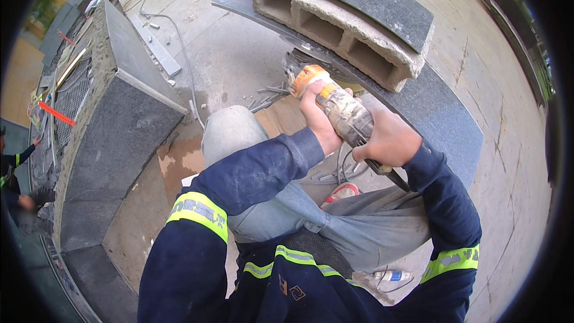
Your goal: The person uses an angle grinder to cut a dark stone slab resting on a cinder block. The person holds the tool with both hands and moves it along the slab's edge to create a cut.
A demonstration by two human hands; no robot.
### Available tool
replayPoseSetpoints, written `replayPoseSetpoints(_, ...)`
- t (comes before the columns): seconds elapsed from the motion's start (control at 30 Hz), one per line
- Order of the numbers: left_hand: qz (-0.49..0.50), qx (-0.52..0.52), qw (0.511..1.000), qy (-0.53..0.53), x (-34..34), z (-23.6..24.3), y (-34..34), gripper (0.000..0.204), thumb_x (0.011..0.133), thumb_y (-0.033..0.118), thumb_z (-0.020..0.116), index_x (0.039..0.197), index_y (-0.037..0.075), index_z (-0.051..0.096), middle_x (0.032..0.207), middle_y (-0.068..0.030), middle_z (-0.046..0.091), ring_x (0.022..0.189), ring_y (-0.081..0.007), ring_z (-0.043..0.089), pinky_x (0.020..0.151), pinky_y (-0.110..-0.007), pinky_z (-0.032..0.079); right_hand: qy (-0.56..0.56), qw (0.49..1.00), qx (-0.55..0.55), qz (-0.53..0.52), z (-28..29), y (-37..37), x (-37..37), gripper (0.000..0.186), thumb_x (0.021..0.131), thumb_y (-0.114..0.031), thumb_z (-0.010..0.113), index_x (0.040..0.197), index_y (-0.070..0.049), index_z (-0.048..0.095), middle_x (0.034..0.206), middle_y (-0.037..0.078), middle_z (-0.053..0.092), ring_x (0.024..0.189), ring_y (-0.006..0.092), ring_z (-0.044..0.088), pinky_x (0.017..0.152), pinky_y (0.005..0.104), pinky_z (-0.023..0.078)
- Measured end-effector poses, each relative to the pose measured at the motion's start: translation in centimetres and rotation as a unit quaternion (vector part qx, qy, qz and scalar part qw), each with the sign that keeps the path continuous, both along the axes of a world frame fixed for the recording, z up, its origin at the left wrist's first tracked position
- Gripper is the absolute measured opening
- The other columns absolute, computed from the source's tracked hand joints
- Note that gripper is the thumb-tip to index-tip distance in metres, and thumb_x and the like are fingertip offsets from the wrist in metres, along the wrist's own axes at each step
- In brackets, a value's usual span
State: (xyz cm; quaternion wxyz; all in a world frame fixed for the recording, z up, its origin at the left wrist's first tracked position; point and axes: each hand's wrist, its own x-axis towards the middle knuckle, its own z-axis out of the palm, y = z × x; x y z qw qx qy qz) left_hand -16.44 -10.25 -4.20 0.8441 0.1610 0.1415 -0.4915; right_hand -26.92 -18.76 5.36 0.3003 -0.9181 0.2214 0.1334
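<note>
My left hand [320,121] is wrapped round the front of a dusty orange and grey angle grinder [345,109]. Around its rear end, near the cord, my right hand [391,139] is closed. The grinder's head and disc point away from me, at the near edge of a dark grey stone slab [439,107]. Whether the disc touches that edge I cannot tell. On the slab rests a rough hollow concrete block [345,37], with a second grey slab [373,1] lying on top of it.
A low wall faced with grey stone [122,137] runs along my left. A cable [179,36] trails over the concrete floor, and narrow offcut strips [272,91] lie before my knee. A blue and white connector [391,276] is beside me. Another person [15,170] stands beyond the wall.
</note>
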Motion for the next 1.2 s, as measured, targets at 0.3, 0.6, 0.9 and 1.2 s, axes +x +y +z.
replayPoseSetpoints(0.3,0.013,0.013,1.000,-0.007,0.0,0.0,-0.2,0.056,0.071,0.049,0.058,0.106,0.007,0.044,0.087,-0.0132,0.056,0.080,-0.0315,0.058,0.075,-0.045,0.050,0.011,1.000,0.011,0.000,0.4,0.0,0.3,0.057,0.056,-0.032,0.074,0.091,0.010,0.060,0.082,0.024,0.063,0.081,0.0356,0.064,0.076,0.0385,0.050)
replayPoseSetpoints(0.6,0.026,0.029,0.999,-0.010,1.2,-0.4,-0.4,0.056,0.071,0.048,0.059,0.106,0.007,0.044,0.088,-0.0131,0.056,0.079,-0.0313,0.058,0.074,-0.045,0.050,-0.006,0.999,0.029,0.012,-0.1,-0.4,1.4,0.050,0.056,-0.029,0.073,0.089,0.007,0.063,0.081,0.023,0.064,0.080,0.0343,0.064,0.076,0.0380,0.050)
replayPoseSetpoints(0.9,0.023,0.023,0.999,-0.004,2.6,-0.9,-0.6,0.058,0.071,0.048,0.058,0.107,0.004,0.043,0.088,-0.0139,0.055,0.079,-0.0316,0.058,0.072,-0.044,0.051,0.003,0.999,0.023,0.023,-0.7,-0.6,2.9,0.048,0.057,-0.030,0.073,0.086,0.007,0.064,0.078,0.024,0.064,0.079,0.0339,0.065,0.075,0.0374,0.051)
replayPoseSetpoints(1.2,0.011,0.016,1.000,-0.003,3.4,-1.6,-0.6,0.059,0.071,0.047,0.059,0.107,0.004,0.044,0.089,-0.0137,0.055,0.080,-0.0314,0.058,0.073,-0.044,0.051,0.014,1.000,-0.002,0.006,-1.1,-0.5,3.5,0.051,0.057,-0.033,0.073,0.085,0.010,0.063,0.079,0.024,0.065,0.077,0.0331,0.066,0.074,0.0360,0.052)
